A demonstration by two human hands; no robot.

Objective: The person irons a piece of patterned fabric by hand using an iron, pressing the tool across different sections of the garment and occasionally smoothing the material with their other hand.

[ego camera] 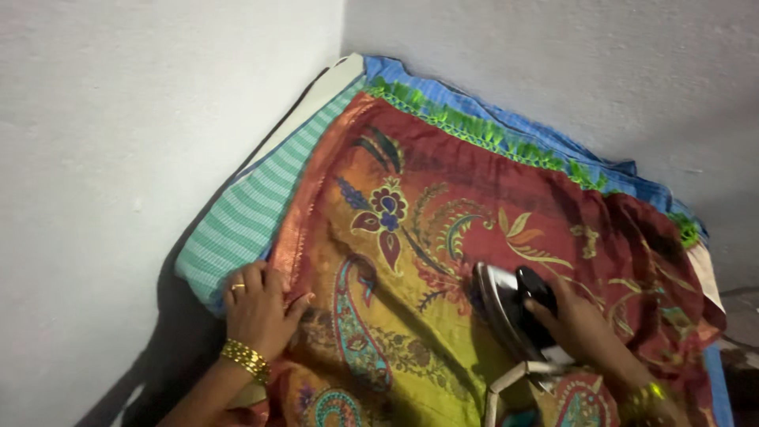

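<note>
- Right hand [573,324] closed round the black handle of the iron [510,308], which sits on the patterned cloth [411,261] near its middle, tilted on edge.
- Left hand [257,304] lies flat, fingers spread, pinning the cloth's left border; grips nothing.
- Best kept so: the left hand holds the edge taut, well apart from the iron, and the soleplate goes flat.
- Cloth spreads between both hands, over a striped sheet [237,221], far edge by the wall [118,119].
</note>
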